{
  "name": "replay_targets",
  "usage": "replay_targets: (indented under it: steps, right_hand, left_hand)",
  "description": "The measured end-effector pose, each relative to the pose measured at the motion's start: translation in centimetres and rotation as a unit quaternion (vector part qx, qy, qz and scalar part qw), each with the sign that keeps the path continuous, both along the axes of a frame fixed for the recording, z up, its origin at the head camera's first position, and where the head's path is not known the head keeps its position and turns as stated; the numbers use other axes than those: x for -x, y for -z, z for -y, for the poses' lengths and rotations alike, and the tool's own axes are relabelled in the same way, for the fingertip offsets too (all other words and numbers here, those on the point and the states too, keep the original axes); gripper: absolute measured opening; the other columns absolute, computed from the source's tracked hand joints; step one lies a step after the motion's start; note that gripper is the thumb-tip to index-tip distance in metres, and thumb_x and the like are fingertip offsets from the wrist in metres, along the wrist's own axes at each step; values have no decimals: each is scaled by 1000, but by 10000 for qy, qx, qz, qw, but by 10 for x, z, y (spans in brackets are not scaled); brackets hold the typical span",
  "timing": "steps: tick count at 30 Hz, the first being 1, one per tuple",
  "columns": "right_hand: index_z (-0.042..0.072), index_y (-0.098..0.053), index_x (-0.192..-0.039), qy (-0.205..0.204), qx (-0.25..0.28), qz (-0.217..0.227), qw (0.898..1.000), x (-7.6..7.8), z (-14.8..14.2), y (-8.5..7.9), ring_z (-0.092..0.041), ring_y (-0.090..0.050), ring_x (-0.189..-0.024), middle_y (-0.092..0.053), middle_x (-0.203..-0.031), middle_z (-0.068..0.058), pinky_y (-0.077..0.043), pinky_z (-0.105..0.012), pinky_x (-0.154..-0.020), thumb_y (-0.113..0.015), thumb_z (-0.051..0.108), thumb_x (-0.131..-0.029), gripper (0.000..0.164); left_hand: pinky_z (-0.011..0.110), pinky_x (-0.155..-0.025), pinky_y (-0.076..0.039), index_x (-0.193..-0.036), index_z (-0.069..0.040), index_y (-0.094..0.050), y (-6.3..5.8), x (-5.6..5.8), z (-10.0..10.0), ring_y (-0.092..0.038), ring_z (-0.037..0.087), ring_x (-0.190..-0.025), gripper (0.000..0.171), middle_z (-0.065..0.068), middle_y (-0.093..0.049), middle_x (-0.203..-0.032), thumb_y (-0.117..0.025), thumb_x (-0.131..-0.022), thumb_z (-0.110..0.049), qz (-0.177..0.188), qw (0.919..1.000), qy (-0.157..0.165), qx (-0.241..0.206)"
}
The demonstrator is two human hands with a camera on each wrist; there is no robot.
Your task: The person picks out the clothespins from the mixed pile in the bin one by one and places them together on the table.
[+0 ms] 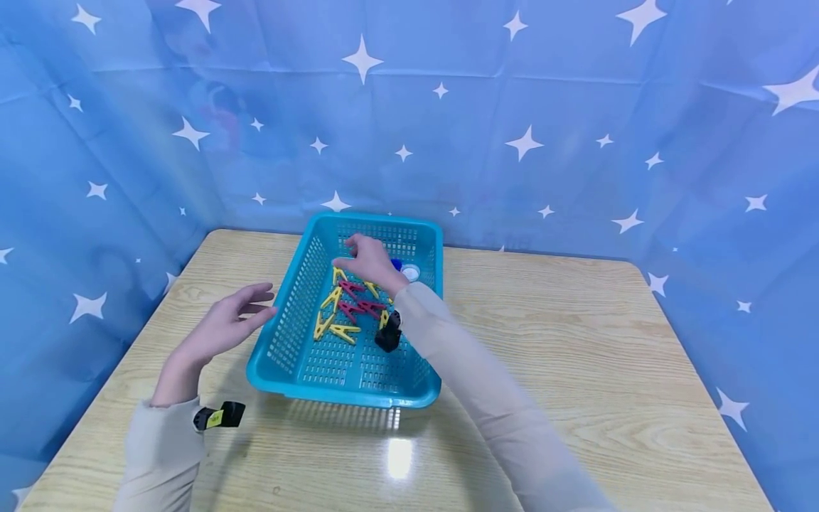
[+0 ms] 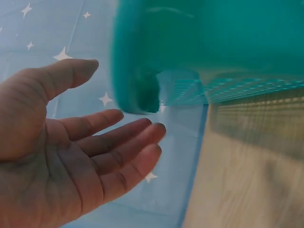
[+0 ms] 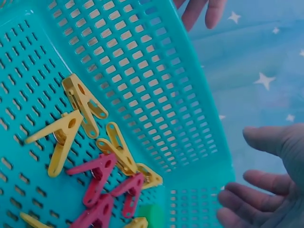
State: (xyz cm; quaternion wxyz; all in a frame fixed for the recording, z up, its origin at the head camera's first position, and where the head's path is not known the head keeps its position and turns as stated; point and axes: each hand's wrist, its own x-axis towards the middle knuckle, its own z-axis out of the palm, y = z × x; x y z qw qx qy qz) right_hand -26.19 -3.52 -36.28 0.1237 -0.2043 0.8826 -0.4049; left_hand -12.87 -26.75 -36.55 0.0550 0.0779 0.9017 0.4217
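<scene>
A turquoise plastic basket with slotted sides stands on the table. On its floor lie several yellow clothespins and red clothespins; the right wrist view shows these pink-red pins beside yellow ones. My right hand hovers over the basket's far part, fingers loosely bent, holding nothing. Just outside the basket's left wall is my left hand, palm turned toward it. In the left wrist view its fingers are relaxed near the rim, with nothing in them.
Beside my right wrist, a blue round piece and a white round cap lie in the basket. A green piece shows among the pins. The wooden table is bordered by a blue star-patterned curtain behind and at both sides.
</scene>
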Motion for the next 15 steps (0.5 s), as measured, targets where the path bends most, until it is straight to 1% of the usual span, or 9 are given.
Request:
replay_targets:
  steps: [3,5,9,12,15]
  right_hand:
    - [4,-51,-129,22,204,76,9998,3,5,6,-24,-54,-105,-57,-122,-17,-48,-37,-84,-62,26,-91,45]
    - [3,-53,-128,63,302,91,9995,6,8,10,-23,-55,-102,-57,-119,-16,-48,-36,-82,-63,25,-91,44]
    - [1,-54,-126,201,535,259,9980,8,15,18,-22,-55,-100,-59,-116,-14,-48,-34,-81,-64,22,-90,43]
    - [0,-54,-125,291,568,378,9972,9,20,21,-23,-55,-99,-59,-115,-14,-47,-34,-80,-65,21,-89,43]
    - [1,-55,-124,402,421,378,9976,11,23,24,-22,-56,-97,-59,-114,-13,-47,-34,-79,-65,22,-89,42]
  left_hand:
    - [53,-89,-45,-143,5,-28,8,0,3,-48,43,-117,60,29,-42,-136,-49,-98,-28,31,9996,-9,-296]
    - [49,-88,-47,-143,5,-27,13,0,4,-48,42,-116,60,28,-42,-136,-49,-98,-27,39,9988,-43,-488]
    - [32,-83,-51,-144,4,-27,22,-1,7,-51,37,-115,59,26,-42,-137,-50,-98,-25,63,9953,-142,-960]
    - [22,-81,-50,-144,4,-26,28,0,9,-55,22,-111,58,26,-41,-138,-50,-98,-23,88,9899,-197,-1403]
    - [19,-80,-49,-145,3,-25,34,1,10,-55,5,-105,59,26,-39,-140,-51,-98,-22,140,9831,-248,-1809]
